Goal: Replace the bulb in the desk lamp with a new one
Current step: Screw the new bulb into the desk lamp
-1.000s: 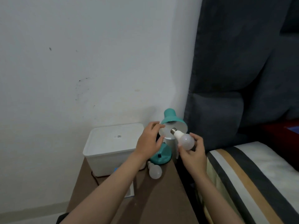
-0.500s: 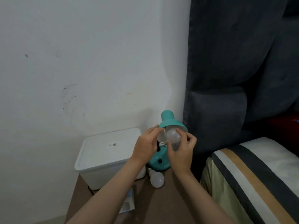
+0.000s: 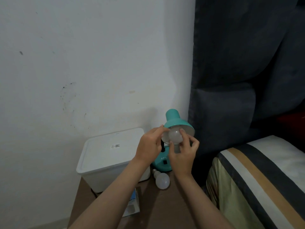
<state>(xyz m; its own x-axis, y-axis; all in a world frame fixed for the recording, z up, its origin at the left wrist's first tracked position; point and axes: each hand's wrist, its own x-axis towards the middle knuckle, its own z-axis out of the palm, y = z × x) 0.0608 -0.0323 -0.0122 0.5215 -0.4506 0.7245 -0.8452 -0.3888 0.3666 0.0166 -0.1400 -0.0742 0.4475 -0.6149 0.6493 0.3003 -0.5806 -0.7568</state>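
In lamp shade (image 3: 177, 120): bulb (image 3: 175, 136), R hand (image 3: 183, 152) grip around.

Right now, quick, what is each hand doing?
Left hand: closed on the rim of the teal lamp shade, steadying it.
Right hand: fingers closed around the bulb set in the shade.

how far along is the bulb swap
Done: one bulb lies loose on the table by the lamp base, likely the old one. In hand: the right hand holds another bulb up inside the shade, while the left hand steadies the rim. Left: seating it fully, which can't be judged here, then letting go.
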